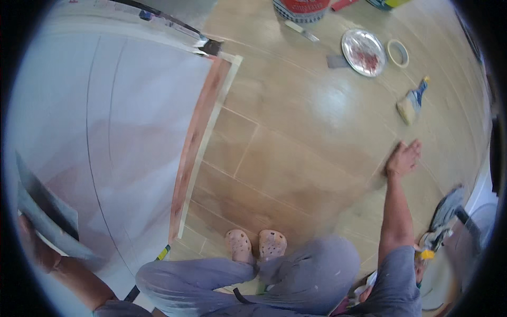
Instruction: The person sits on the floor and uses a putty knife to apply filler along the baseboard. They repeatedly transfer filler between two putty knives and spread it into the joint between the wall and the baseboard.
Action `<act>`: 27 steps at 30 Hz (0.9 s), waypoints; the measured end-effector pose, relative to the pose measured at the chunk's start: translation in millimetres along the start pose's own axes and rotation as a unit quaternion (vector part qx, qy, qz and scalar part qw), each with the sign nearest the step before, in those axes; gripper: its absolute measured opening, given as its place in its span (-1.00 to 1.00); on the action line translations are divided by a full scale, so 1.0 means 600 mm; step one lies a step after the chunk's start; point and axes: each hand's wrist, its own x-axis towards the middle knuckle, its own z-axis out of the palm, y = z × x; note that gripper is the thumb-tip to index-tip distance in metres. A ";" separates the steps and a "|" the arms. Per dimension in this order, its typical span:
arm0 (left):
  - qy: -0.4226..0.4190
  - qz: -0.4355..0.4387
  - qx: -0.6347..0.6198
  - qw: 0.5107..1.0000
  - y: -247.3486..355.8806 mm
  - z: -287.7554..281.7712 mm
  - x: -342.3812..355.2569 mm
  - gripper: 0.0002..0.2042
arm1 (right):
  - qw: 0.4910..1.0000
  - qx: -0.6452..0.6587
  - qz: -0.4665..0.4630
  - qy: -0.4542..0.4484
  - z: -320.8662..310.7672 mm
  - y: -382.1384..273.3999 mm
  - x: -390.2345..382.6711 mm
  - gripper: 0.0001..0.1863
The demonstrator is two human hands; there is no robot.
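One brush (413,101) and plate (364,47) lie past empty, outstretched right hand (404,158); left hand (39,247) unclear.

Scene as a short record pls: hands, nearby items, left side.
left hand: far left, beside a blurred grey object; grip unclear
right hand: empty, open, nearest the brush; floor contact unclear
brush: blue handle, pale bristles, lying on the floor
plate: round, silver, red residue inside; tape roll to its right
left side: white panel, reddish strip along its right edge, pale tape outside that
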 end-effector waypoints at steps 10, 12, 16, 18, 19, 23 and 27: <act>-0.004 -0.019 0.095 0.995 -0.048 0.016 -0.020 -0.59 | 0.997 0.001 -0.081 0.010 -0.008 0.010 0.092 -0.24; 0.149 -0.002 0.238 0.960 -0.063 0.016 -0.012 -0.54 | 0.995 -0.017 -0.100 0.003 -0.013 0.019 0.094 -0.24; 0.172 -0.031 0.216 0.961 -0.042 0.087 0.004 -0.62 | 0.993 0.009 -0.114 0.006 -0.007 0.029 0.098 -0.23; 0.080 -0.088 0.173 0.978 0.007 0.138 0.015 -0.68 | 0.992 -0.050 -0.114 0.029 -0.006 0.030 0.098 -0.23; 0.066 -0.080 0.186 0.977 0.041 0.169 0.003 -0.68 | 0.992 -0.050 -0.110 0.041 -0.003 0.021 0.101 -0.22; 0.098 -0.046 0.222 0.969 0.118 0.251 -0.101 -0.62 | 0.994 -0.071 -0.084 0.020 -0.012 -0.001 0.101 -0.23; 0.222 -0.014 0.233 0.947 0.109 0.269 -0.218 -0.61 | 0.995 -0.022 -0.097 0.030 -0.018 -0.009 0.099 -0.22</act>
